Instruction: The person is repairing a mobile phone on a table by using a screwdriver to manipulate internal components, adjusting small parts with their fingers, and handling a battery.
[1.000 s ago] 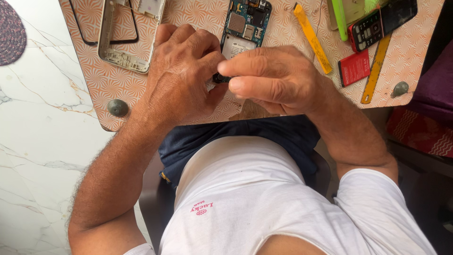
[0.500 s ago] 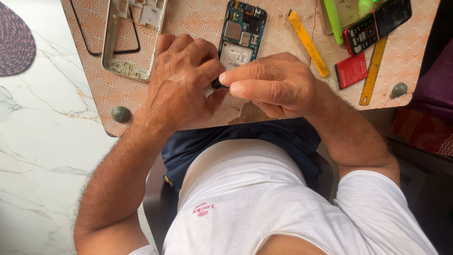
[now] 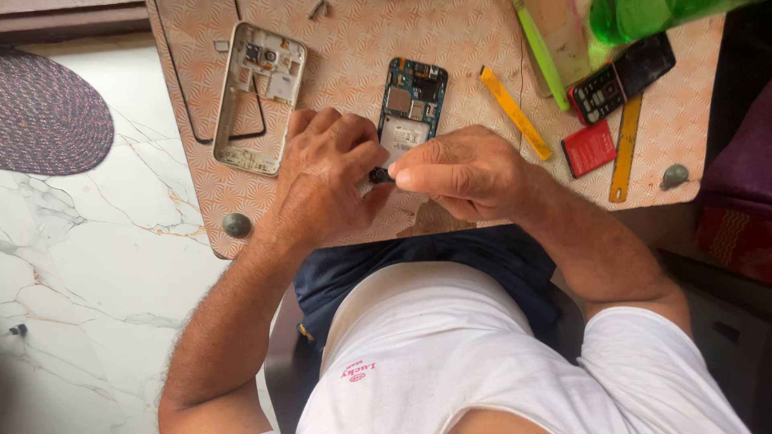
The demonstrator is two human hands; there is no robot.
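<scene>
My left hand (image 3: 326,173) and my right hand (image 3: 460,171) meet over the near part of a patterned work table (image 3: 354,48), both pinching a small dark part (image 3: 378,174) between their fingertips. Just beyond the fingers lies an opened phone with its blue circuit board (image 3: 412,100) exposed. To the left of it rests a silver phone frame (image 3: 259,96) on the table. Most of the small part is hidden by my fingers.
A yellow pry tool (image 3: 515,111), a red battery (image 3: 589,149), a black keypad phone (image 3: 621,76), a yellow ruler (image 3: 625,149) and a green tool (image 3: 540,52) lie at the right. A thin black bezel (image 3: 181,88) lies left. A woven mat (image 3: 50,112) sits on the marble floor.
The view has shifted so the table sits lower in frame. Both hands stay together, pinching the small dark part, with only slight finger movement.
</scene>
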